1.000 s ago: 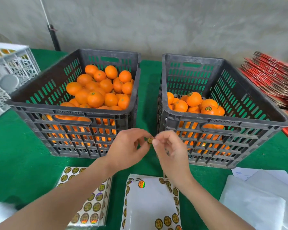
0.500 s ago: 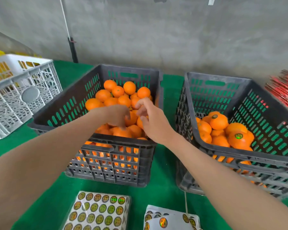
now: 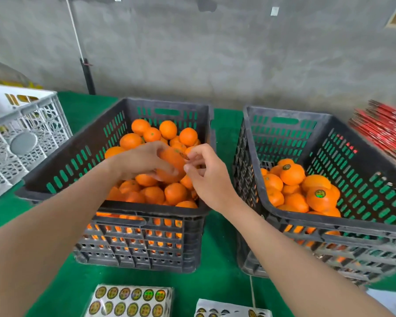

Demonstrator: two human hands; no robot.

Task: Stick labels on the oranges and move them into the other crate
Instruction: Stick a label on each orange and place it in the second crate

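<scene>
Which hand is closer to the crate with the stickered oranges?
Right. The right hand sits just left of that crate; the left hand, holding an orange, is farther left.

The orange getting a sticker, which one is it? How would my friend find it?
Find the left black crate, the fuller of the two. Above its pile, the left hand holds one orange up. It is the only one off the heap, with the right hand pinching a round label at its edge.
</scene>
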